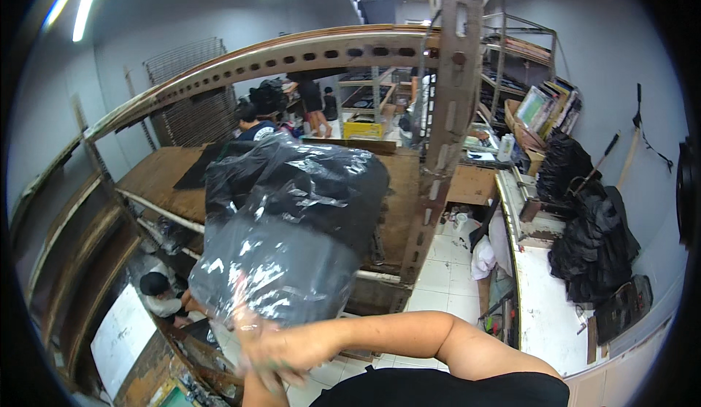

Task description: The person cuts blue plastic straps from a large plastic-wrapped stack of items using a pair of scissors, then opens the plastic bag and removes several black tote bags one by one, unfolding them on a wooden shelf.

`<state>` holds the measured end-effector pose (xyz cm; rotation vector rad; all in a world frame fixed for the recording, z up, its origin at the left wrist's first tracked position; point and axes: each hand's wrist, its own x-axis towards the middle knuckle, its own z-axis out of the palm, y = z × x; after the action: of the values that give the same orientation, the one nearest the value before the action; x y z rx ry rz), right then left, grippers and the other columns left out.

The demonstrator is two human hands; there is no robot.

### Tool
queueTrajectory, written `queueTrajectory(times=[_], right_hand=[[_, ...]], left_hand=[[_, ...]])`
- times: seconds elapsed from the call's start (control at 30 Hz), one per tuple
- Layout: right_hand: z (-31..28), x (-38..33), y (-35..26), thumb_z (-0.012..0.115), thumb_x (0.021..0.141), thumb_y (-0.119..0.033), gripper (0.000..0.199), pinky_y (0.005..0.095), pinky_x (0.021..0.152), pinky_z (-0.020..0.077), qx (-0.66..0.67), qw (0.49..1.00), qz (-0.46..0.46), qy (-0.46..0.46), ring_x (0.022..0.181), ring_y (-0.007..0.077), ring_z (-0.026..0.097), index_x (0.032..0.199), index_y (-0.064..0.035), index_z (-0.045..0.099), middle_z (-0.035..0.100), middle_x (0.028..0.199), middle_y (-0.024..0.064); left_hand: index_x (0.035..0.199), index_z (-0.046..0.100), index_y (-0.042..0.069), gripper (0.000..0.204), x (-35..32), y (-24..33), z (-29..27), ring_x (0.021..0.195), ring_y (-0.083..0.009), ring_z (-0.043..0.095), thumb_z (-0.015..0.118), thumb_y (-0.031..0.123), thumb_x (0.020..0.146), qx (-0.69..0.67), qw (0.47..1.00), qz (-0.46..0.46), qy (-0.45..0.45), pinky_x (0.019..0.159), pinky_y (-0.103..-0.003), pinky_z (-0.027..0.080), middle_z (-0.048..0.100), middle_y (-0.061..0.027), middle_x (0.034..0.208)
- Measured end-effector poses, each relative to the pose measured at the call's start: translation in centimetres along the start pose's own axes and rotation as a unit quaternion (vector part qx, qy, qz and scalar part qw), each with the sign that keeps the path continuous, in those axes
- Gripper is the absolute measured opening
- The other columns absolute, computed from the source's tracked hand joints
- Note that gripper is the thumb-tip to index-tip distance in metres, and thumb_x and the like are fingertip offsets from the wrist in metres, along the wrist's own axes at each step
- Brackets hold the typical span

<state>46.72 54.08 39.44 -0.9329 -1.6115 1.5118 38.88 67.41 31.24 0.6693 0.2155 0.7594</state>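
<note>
Gripping the gathered bottom of a big clear plastic bag (288, 224), the right hand (281, 348) is curled shut around crinkled film low in the head view, its forearm bending in from the right over a black shirt. A second hand, the left hand (255, 367), sits just under and against it, blurred; whether its fingers are spread or closed on the film I cannot tell. Stuffed with dark and grey cloth, the bag rises straight up and away from the hands, so its bulk stands above them and tilts slightly toward the right, held up in front of a tall metal rack (445, 115) with slotted uprights. Behind the bag lies the rack's brown board shelf (157, 177). Down at the lower left, well below the bag, a person with dark hair (157, 290) crouches on the floor. Off to the right, a white worktable (540, 305) carries a heap of black garments (591, 239).
</note>
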Motion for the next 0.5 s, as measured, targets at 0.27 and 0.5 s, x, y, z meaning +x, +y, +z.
queueTrajectory(times=[0.27, 0.5], right_hand=[[-10.3, -5.2, -3.6, 0.071, 0.092, -0.039, 0.047, 0.0444, 0.095, 0.0501, -0.51, 0.611, -0.198, 0.572, 0.105, 0.0366, 0.066, 0.12, -0.0001, 0.066, 0.07, 0.11, 0.0218], [-18.7, -2.4, 0.2, 0.047, 0.102, -0.06, 0.073, 0.062, 0.118, 0.0252, -0.545, 0.59, 0.205, 0.559, 0.145, 0.0432, 0.037, 0.15, -0.005, 0.045, 0.046, 0.152, 0.0241]], left_hand=[[0.127, 0.065, 0.003, 0.046, -4.8, 2.2, -6.7, 0.107, -0.0307, 0.069, 0.063, 0.038, 0.097, -0.054, 0.987, 0.039, 0.149, 0.093, -0.045, 0.057, 0.07, -0.0138, 0.122], [0.107, 0.072, 0.005, 0.026, -6.4, 1.6, -13.6, 0.099, -0.026, 0.072, 0.067, 0.025, 0.091, -0.066, 0.992, 0.017, 0.11, 0.091, -0.043, 0.058, 0.076, -0.0088, 0.104]])
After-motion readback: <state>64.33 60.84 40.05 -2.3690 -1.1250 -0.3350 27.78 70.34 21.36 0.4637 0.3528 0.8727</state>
